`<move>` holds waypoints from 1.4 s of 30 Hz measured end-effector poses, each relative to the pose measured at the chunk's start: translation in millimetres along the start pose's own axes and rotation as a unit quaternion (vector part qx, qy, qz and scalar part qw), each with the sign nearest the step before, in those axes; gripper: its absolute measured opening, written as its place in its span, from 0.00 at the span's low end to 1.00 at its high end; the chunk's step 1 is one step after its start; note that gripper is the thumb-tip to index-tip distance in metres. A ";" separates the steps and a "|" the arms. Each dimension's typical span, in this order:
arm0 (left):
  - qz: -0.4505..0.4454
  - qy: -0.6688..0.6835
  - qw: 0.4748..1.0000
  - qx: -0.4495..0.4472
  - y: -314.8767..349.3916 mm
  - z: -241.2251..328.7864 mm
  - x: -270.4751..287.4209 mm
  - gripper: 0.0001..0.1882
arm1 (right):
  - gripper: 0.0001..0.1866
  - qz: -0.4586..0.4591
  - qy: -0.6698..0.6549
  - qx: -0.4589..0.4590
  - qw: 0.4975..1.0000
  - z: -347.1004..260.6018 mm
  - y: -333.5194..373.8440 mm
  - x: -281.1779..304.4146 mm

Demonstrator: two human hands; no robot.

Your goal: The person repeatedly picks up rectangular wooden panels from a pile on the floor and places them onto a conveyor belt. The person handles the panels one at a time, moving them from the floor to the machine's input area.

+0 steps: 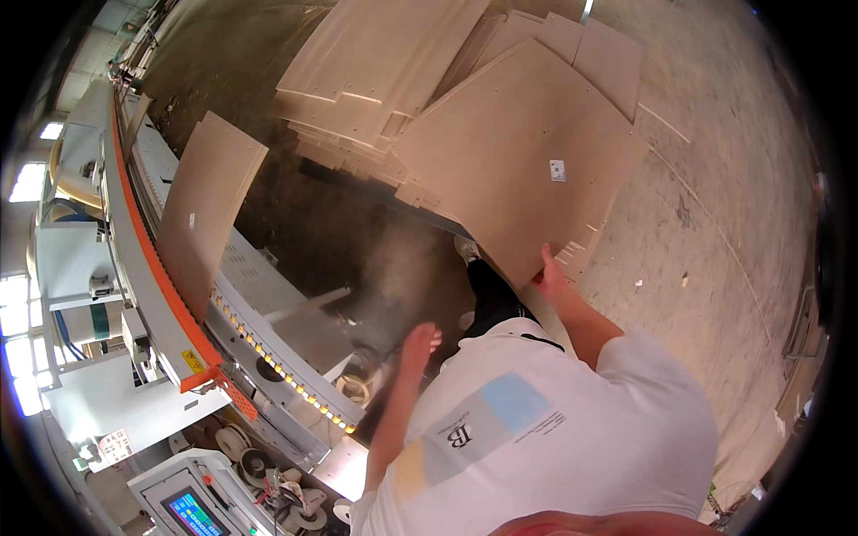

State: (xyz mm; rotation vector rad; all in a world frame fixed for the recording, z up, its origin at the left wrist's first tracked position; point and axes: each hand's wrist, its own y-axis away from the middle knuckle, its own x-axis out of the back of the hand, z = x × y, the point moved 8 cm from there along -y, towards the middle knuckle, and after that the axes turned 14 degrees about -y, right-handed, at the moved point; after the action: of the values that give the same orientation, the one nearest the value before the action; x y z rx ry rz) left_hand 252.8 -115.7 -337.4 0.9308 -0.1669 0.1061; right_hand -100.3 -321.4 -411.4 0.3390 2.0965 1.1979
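Observation:
My right hand (pixel 552 275) grips the near edge of a large brown board (pixel 527 134), thumb on its upper face. This board lies tilted over a stack of similar boards (pixel 357 80). It has small drilled holes and a white label (pixel 558 171). My left hand (pixel 420 347) hangs in front of my shirt, open and empty with its fingers loosely bent. Beyond it on the left, another brown board (pixel 210 188) stands on edge in a long machine (pixel 165 268) with an orange rail.
A row of yellow rollers (pixel 268 362) runs along the machine's near side. At the lower left is a control panel (pixel 192 509) with a lit screen, beside several rolls of edging strip (pixel 255 464). The concrete floor (pixel 706 179) stretches to the right. My shoe (pixel 466 248) is close to the stack.

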 end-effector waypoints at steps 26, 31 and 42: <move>0.177 0.255 0.947 0.079 49.5 -58.2 94.8 0.29 | 0.41 0.125 0.625 0.179 0.750 -225.7 -8.1 -30.0; 0.166 0.305 0.937 0.039 101.6 -44.0 114.6 0.26 | 0.36 0.041 0.552 0.301 0.777 -190.3 27.0 -49.9; 0.214 0.715 0.635 -0.200 229.8 -129.6 62.1 0.35 | 0.37 -0.050 0.520 0.244 0.817 -81.4 26.8 -157.9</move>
State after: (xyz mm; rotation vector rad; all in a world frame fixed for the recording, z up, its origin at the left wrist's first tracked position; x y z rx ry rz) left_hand 288.9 126.2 -220.4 0.1191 1.0666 1.1729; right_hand -43.2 -443.6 -292.7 -0.3111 3.3291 0.8003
